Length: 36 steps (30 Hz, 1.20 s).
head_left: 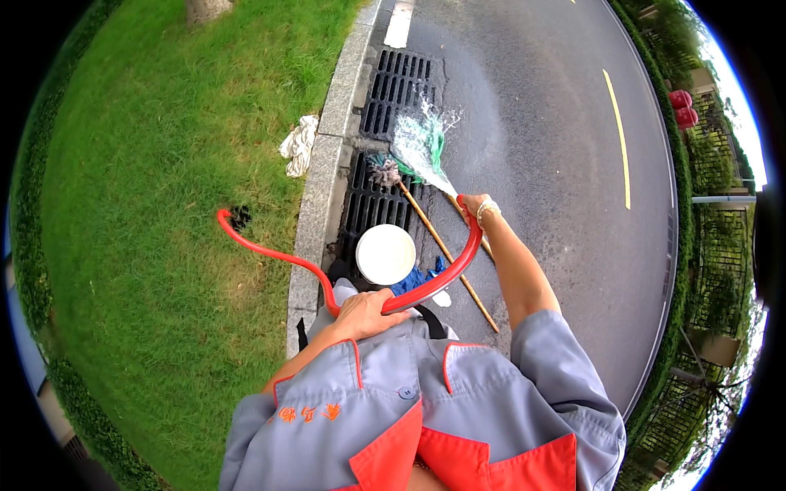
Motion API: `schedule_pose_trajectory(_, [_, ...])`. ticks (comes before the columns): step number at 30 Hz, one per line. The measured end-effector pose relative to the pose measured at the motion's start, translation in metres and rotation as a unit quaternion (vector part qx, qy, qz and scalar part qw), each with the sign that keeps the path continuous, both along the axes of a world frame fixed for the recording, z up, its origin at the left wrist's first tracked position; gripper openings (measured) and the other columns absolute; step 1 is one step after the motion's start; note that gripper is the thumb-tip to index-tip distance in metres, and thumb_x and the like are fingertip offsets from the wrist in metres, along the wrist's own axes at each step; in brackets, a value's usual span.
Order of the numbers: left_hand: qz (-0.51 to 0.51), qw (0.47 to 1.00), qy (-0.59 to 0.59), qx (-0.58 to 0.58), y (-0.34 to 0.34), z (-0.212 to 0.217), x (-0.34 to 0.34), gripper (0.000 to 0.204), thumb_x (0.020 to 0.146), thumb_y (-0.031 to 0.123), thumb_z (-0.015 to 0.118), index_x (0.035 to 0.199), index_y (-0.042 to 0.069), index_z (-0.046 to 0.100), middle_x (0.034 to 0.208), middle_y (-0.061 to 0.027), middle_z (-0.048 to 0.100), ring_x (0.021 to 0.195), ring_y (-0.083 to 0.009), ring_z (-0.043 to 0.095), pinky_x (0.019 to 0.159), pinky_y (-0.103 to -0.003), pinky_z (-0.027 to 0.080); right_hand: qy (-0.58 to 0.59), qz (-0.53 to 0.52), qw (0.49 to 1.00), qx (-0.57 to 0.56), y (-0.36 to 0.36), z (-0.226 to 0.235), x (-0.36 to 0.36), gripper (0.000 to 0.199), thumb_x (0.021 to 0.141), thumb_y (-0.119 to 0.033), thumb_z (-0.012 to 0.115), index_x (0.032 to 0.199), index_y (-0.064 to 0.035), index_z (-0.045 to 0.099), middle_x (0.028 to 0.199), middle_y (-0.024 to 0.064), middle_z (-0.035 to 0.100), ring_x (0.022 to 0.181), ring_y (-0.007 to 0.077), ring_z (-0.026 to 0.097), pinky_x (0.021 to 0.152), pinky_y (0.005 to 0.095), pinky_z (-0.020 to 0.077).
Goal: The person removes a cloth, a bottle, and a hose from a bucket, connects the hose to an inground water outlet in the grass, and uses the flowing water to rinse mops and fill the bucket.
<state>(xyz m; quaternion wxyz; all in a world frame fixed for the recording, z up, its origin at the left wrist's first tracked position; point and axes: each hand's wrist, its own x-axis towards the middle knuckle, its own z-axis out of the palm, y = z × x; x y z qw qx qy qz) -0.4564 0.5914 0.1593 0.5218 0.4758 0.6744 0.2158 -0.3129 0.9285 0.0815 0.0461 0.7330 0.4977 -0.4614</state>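
While water (416,147) is spraying over a green mop (437,153) by the drain grate (375,206), I am watching remotely as the right hand (475,209) is gripping the red hose (446,282) near its mouth, pointing it forward and slightly left. The left hand (364,314) is clasping it before the grey shirt (483,385). The hose's long axis is curving from the grass (147,164) across the body, then right and away. Orange writing (309,412) is marking the shirt.
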Motion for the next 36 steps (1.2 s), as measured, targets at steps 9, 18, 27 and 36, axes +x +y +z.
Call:
schedule_pose_trajectory(9, [-0.004,1.000,0.014,0.009,-0.004,-0.015,0.002,0.053,0.077,0.055,0.065,0.098,0.006,0.062,0.085,-0.0175,0.068,0.082,-0.0351,0.065,0.071,-0.044,0.049,-0.008,-0.015,1.000,-0.006,-0.010,-0.002,0.007,0.021,0.080,-0.018,0.056,0.067,-0.0021,0.060,0.058,0.0084,0.057,0.048,0.0187,0.053,0.044,0.0362,0.0424])
schedule_pose_trajectory(18, [0.000,1.000,0.015,0.005,-0.002,-0.010,-0.003,0.053,0.076,0.056,0.064,0.094,0.007,0.062,0.085,-0.0185,0.067,0.084,-0.0373,0.064,0.072,-0.047,0.048,0.008,-0.032,0.999,-0.016,-0.011,0.009,0.006,0.020,0.080,-0.018,0.057,0.071,-0.0011,0.062,0.059,0.0080,0.057,0.047,0.0185,0.053,0.044,0.0347,0.0444])
schedule_pose_trajectory(27, [0.011,1.000,0.019,0.009,0.002,-0.010,-0.003,0.049,0.078,0.053,0.067,0.098,0.008,0.064,0.083,-0.0152,0.068,0.082,-0.0325,0.066,0.070,-0.042,0.049,0.031,-0.083,0.996,0.010,0.010,-0.003,-0.003,0.020,0.078,-0.019,0.057,0.068,-0.0020,0.060,0.057,0.0075,0.056,0.047,0.0182,0.053,0.044,0.0350,0.0438])
schedule_pose_trajectory(36, [0.021,1.000,0.012,-0.011,-0.004,-0.008,-0.009,0.052,0.077,0.055,0.065,0.101,0.008,0.064,0.086,-0.0177,0.068,0.084,-0.0358,0.065,0.072,-0.045,0.049,0.018,-0.022,0.999,0.027,0.010,0.009,-0.037,0.023,0.078,-0.021,0.057,0.068,-0.0007,0.062,0.057,0.0088,0.057,0.046,0.0198,0.054,0.045,0.0363,0.0438])
